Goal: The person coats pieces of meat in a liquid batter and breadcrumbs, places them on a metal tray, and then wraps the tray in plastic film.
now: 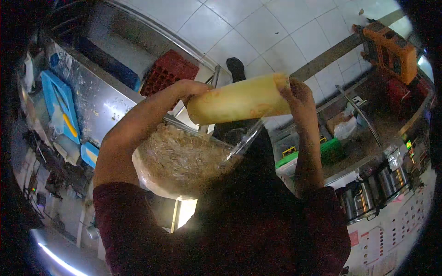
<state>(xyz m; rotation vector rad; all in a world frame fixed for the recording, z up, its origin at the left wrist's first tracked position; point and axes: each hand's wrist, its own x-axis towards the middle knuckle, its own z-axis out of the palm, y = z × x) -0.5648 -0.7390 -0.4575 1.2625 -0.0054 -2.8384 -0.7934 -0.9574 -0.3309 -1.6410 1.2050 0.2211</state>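
Observation:
A thick, pale yellow roll, apparently cling film (238,100), is held sideways between both hands and bears orange-red smears. My left hand (193,90) grips its left end, and my right hand (299,92) is closed around the right end. Just below and nearer my body lies a large, rounded container of brown, shredded-looking contents (179,155) under clear film. A shiny, clear fold of film (243,143) slants from under the roll down to the container's right side. The fingers beneath the roll are partly hidden.
On the left, a worn metal counter (103,100) holds a blue cutting board (55,89) with a yellow-handled knife (70,125). Beyond stand a red perforated crate (171,70) and, far right, an orange crate (397,48). A green-edged board (310,153) lies right of my body.

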